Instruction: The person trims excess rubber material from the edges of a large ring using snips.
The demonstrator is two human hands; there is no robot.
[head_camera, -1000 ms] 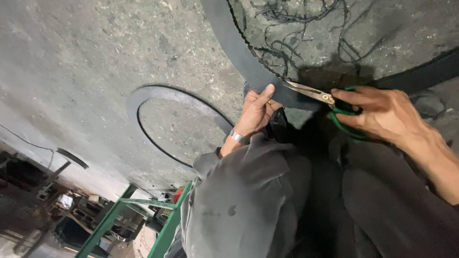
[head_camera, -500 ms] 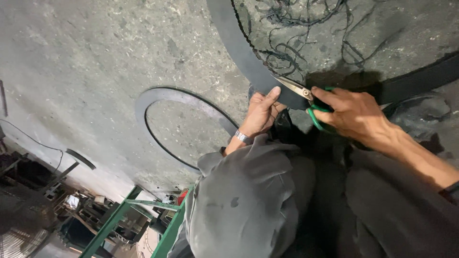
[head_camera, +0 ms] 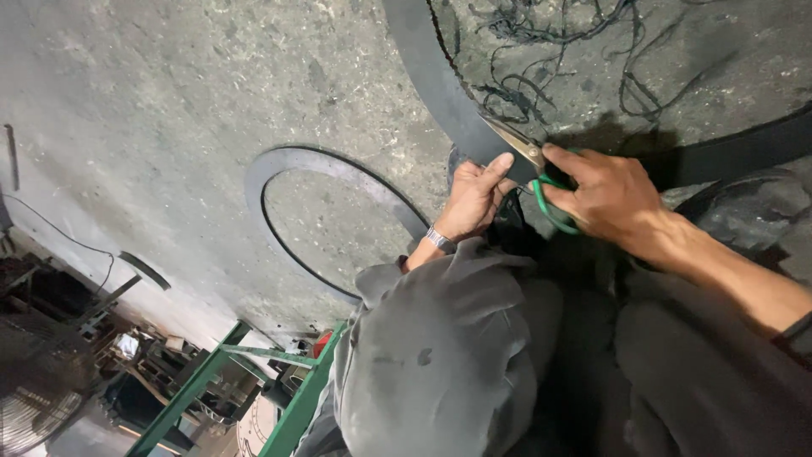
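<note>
A wide black rubber band [head_camera: 427, 72] curves across the concrete floor. My left hand [head_camera: 475, 196] pinches its near edge, thumb on top, a metal watch on the wrist. My right hand [head_camera: 602, 196] grips green-handled scissors [head_camera: 534, 167], whose metal blades bite into the rubber right beside my left thumb. My grey-clad knees fill the lower part of the head view.
A flat grey ring [head_camera: 326, 169] lies on the floor left of my hands. Thin black rubber trimmings [head_camera: 550, 59] are scattered inside the big band. A green metal frame [head_camera: 224, 372], a fan [head_camera: 38, 398] and clutter sit at lower left.
My right hand and the scissors have moved left along the rubber band, closer to my left hand. The view has shifted slightly.
</note>
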